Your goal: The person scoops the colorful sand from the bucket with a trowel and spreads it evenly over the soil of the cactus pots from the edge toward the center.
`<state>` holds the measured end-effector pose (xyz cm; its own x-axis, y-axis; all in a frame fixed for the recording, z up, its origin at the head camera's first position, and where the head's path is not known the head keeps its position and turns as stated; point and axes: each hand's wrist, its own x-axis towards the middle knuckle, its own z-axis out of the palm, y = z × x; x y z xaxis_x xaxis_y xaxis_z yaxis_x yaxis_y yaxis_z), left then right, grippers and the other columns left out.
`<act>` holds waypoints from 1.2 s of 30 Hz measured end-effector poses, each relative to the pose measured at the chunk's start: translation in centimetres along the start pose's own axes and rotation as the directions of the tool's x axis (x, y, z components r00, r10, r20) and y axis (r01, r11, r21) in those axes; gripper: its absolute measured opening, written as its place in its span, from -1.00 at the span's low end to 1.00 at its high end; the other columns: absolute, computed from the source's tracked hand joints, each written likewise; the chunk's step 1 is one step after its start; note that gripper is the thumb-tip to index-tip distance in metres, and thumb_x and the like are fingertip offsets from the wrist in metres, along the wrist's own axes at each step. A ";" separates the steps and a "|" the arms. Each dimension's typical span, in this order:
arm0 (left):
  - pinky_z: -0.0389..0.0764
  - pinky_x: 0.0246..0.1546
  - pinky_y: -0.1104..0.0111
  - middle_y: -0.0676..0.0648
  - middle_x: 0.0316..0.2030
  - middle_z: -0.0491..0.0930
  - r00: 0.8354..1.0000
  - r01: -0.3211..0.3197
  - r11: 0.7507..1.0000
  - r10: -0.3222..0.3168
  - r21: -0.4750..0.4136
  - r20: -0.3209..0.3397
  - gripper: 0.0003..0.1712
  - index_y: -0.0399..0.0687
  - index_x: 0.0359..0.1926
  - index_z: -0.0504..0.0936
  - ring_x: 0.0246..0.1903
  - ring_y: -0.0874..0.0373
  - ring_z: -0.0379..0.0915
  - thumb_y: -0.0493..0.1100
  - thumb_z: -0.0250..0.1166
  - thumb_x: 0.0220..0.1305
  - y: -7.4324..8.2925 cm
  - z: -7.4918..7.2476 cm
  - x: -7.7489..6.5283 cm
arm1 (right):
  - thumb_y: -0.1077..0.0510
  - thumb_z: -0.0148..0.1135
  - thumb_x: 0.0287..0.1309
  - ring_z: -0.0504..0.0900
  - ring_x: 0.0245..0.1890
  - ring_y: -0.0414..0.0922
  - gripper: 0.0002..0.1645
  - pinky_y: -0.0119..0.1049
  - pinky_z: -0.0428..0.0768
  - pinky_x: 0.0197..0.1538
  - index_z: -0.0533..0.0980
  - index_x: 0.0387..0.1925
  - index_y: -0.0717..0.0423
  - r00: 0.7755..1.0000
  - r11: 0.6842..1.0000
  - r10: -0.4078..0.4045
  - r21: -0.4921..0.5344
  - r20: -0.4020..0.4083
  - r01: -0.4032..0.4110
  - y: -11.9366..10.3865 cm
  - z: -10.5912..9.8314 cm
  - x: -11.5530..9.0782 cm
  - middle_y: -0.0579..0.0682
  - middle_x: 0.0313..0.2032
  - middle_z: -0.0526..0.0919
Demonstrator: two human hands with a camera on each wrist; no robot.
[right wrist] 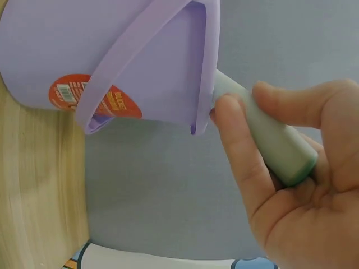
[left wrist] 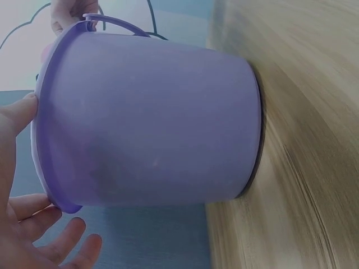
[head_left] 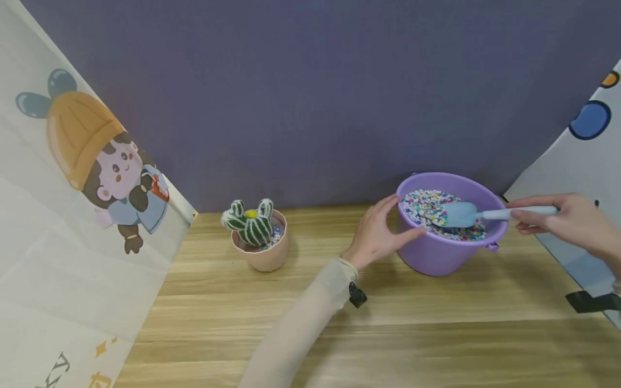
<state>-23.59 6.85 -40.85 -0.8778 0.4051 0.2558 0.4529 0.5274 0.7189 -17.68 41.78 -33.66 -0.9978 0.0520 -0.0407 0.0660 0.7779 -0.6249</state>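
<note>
A purple bucket [head_left: 436,250] stands upright on the wooden table, holding many small multicoloured pebbles [head_left: 427,202]. With thumb and index finger spread, my left hand [head_left: 375,234] holds its rim on the left side; in the left wrist view the other fingers stick out free below the rim. My right hand [head_left: 577,221] grips the handle of a light blue trowel [head_left: 463,214] from the right. The trowel lies across the rim, its blade down among the pebbles. Seen from the right wrist, thumb and fingers wrap the pale handle [right wrist: 275,137] outside the bucket.
To the left, a small potted cactus [head_left: 254,229] stands in a pink pot [head_left: 271,258] with some coloured pebbles. A dark grey-blue panel [head_left: 310,108] rises behind the table [head_left: 218,334]. Printed white panels flank both sides. The bucket's handle [right wrist: 126,56] hangs down its right side.
</note>
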 end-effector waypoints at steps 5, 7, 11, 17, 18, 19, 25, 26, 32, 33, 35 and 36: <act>0.33 0.57 -0.11 0.09 0.63 0.27 1.000 -0.006 1.000 0.006 -0.010 -0.008 0.13 0.16 0.65 0.26 0.59 0.03 0.22 0.45 0.45 0.21 0.0 0.0 -0.1 | -0.03 0.20 0.57 0.76 -0.41 -0.38 -0.26 -0.47 0.73 -0.37 0.41 0.32 0.62 1.000 0.999 -0.004 0.043 0.000 0.004 0.4 -0.1 -0.3 -0.07 -0.31 0.85; 0.32 0.57 -0.12 0.07 0.63 0.27 1.000 -0.010 1.000 0.010 -0.014 -0.007 0.13 0.16 0.65 0.26 0.60 0.02 0.22 0.44 0.45 0.21 0.0 0.0 -0.1 | -0.04 0.20 0.57 0.77 -0.39 -0.38 -0.25 -0.50 0.72 -0.35 0.40 0.34 0.60 1.000 0.998 -0.002 0.067 0.009 0.001 0.8 0.0 -0.5 -0.25 -0.35 0.82; 0.31 0.57 -0.11 0.10 0.63 0.25 1.000 -0.005 1.000 0.005 -0.008 -0.001 0.13 0.17 0.66 0.24 0.60 0.02 0.21 0.46 0.44 0.22 0.0 0.1 -0.2 | -0.09 0.23 0.55 0.78 -0.34 -0.38 -0.43 -0.52 0.73 -0.30 0.56 0.32 0.24 1.000 0.993 0.011 0.114 0.003 -0.012 1.4 0.2 -0.6 -0.52 -0.35 0.73; 0.31 0.58 -0.10 0.10 0.64 0.25 1.000 -0.007 1.000 0.007 0.002 -0.002 0.13 0.17 0.67 0.23 0.60 0.02 0.21 0.46 0.43 0.22 -0.1 0.2 -0.2 | -0.04 0.27 0.52 0.79 -0.33 -0.39 -0.83 -0.52 0.76 -0.26 0.62 -0.05 -0.53 0.999 0.978 -0.013 0.207 -0.033 0.019 1.8 0.4 -0.6 -0.63 -0.31 0.65; 0.31 0.58 -0.10 0.09 0.64 0.25 1.000 -0.008 1.000 0.008 0.003 -0.002 0.13 0.17 0.67 0.23 0.60 0.02 0.21 0.46 0.42 0.22 -0.1 0.2 -0.2 | -0.03 0.26 0.53 0.79 -0.34 -0.39 -0.80 -0.53 0.76 -0.26 0.61 -0.07 -0.57 0.999 0.977 -0.015 0.213 -0.036 0.023 1.8 0.5 -0.6 -0.63 -0.31 0.65; 0.31 0.58 -0.10 0.09 0.64 0.25 1.000 -0.009 1.000 0.009 0.003 -0.003 0.13 0.17 0.67 0.23 0.60 0.01 0.21 0.46 0.42 0.23 0.0 0.2 -0.2 | -0.02 0.26 0.53 0.79 -0.34 -0.39 -0.73 -0.55 0.75 -0.26 0.55 -0.16 -0.66 0.999 0.975 -0.015 0.220 -0.039 0.023 1.8 0.5 -0.6 -0.63 -0.31 0.66; 0.31 0.58 -0.10 0.12 0.65 0.22 1.000 -0.013 1.000 0.013 -0.001 -0.001 0.13 0.16 0.68 0.20 0.61 0.01 0.20 0.46 0.40 0.25 -0.1 0.3 -0.2 | 0.11 0.20 0.57 0.79 -0.36 -0.40 -0.63 -0.62 0.70 -0.29 0.56 -0.12 -0.63 0.998 0.959 -0.046 0.278 -0.035 0.054 1.5 0.4 -0.9 -0.55 -0.33 0.72; 0.31 0.58 -0.10 0.12 0.65 0.21 1.000 -0.013 1.000 0.013 -0.003 -0.001 0.13 0.16 0.68 0.20 0.61 0.01 0.20 0.46 0.40 0.25 -0.1 0.3 -0.2 | 0.13 0.20 0.57 0.79 -0.37 -0.40 -0.60 -0.63 0.70 -0.29 0.57 -0.13 -0.64 0.998 0.954 -0.050 0.294 -0.037 0.059 1.4 0.4 -0.9 -0.53 -0.33 0.73; 0.30 0.58 -0.11 0.13 0.65 0.21 1.000 -0.007 1.000 0.007 -0.011 0.004 0.13 0.17 0.68 0.19 0.61 0.01 0.20 0.46 0.40 0.26 -0.1 0.3 -0.3 | 0.23 0.20 0.55 0.81 -0.37 -0.37 -0.51 -0.59 0.72 -0.27 0.66 -0.13 -0.60 0.995 0.916 -0.084 0.389 -0.045 0.095 1.0 0.1 -1.1 -0.45 -0.30 0.77; 0.30 0.58 -0.11 0.13 0.65 0.20 1.000 -0.007 1.000 0.007 -0.010 0.005 0.13 0.17 0.68 0.19 0.61 0.01 0.19 0.46 0.40 0.26 -0.1 0.3 -0.3 | 0.23 0.20 0.54 0.81 -0.37 -0.37 -0.52 -0.59 0.73 -0.27 0.66 -0.13 -0.59 0.995 0.914 -0.085 0.395 -0.045 0.096 0.9 0.1 -1.2 -0.45 -0.29 0.78; 0.30 0.58 -0.12 0.16 0.65 0.19 1.000 -0.004 1.000 0.004 -0.008 0.006 0.13 0.19 0.68 0.18 0.61 0.01 0.19 0.46 0.39 0.26 -0.1 0.3 -0.3 | 0.22 0.21 0.54 0.81 -0.37 -0.37 -0.52 -0.59 0.73 -0.27 0.66 -0.13 -0.60 0.996 0.913 -0.082 0.397 -0.042 0.092 0.7 0.0 -1.2 -0.44 -0.29 0.78; 0.30 0.58 -0.12 0.16 0.66 0.18 1.000 -0.005 1.000 0.005 -0.007 0.006 0.12 0.19 0.69 0.18 0.61 0.01 0.19 0.47 0.38 0.26 -0.1 0.3 -0.3 | 0.22 0.21 0.54 0.81 -0.37 -0.36 -0.52 -0.59 0.72 -0.26 0.66 -0.13 -0.60 0.996 0.913 -0.081 0.397 -0.040 0.090 0.6 0.0 -1.2 -0.45 -0.29 0.79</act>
<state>-23.33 6.90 -41.20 -0.8744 0.4125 0.2552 0.4561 0.5198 0.7224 -16.45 42.17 -34.01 -0.9990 0.0143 0.0413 -0.0299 0.4662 -0.8842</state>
